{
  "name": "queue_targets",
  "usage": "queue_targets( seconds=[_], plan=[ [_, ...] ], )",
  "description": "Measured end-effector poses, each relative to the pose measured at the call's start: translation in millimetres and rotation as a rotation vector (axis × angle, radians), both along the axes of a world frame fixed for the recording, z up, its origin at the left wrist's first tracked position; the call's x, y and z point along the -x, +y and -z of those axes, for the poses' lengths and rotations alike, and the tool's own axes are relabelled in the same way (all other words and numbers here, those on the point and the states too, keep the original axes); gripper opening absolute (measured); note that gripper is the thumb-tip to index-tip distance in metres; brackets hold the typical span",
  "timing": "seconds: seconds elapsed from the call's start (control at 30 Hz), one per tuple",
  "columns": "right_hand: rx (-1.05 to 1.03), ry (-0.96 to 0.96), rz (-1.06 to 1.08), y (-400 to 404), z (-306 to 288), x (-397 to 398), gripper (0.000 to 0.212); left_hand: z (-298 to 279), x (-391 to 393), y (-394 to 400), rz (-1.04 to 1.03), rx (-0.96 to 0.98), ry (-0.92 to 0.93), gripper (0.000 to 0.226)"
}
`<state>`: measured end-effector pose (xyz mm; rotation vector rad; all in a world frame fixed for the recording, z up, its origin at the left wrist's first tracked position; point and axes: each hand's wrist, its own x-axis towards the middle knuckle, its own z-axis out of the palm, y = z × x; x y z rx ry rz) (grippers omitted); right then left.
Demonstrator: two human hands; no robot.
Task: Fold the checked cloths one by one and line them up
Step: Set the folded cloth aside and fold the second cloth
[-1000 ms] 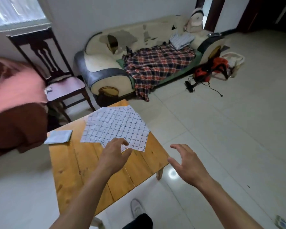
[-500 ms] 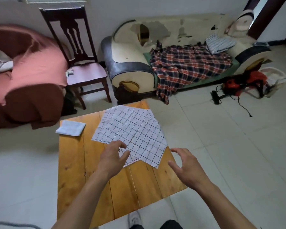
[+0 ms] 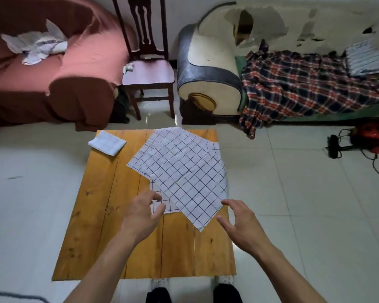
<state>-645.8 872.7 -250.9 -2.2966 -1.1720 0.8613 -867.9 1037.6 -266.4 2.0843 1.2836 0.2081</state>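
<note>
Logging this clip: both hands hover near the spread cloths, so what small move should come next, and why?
Probably lower both hands to pinch the near corner of the top cloth. The left hand and right hand are open and hold nothing, that corner lies between them, and only one folded cloth sits at the table's far left.

Far left you have a red-draped sofa (image 3: pixel 53 68), a wooden chair (image 3: pixel 148 71) beside it, a plaid blanket (image 3: pixel 304 92) far right, a red appliance (image 3: pixel 370 134) on the floor.

Bare table (image 3: pixel 92 226) lies left of the spread cloths (image 3: pixel 184 171); folded cloth (image 3: pixel 107 143) occupies the far-left corner.
</note>
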Motion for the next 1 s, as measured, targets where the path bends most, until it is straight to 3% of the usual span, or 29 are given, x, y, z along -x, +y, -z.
queue_targets(
  seconds=[0.43,0.7,1.0],
  plan=[
    [0.106,-0.027,-0.343,15.6,93.5,-87.9,0.044,88.2,-83.6,-70.1,-0.191,0.122,0.020,0.016],
    [0.043,0.003,-0.296,23.5,208.2,-81.7,0.038,201.2,-99.0,-72.3,-0.187,0.128,0.066,0.028],
    [0.013,-0.193,-0.536,40.6,300.9,-95.3,0.060,293.2,-120.6,-81.3,0.127,-0.124,0.208,0.065]
  ],
)
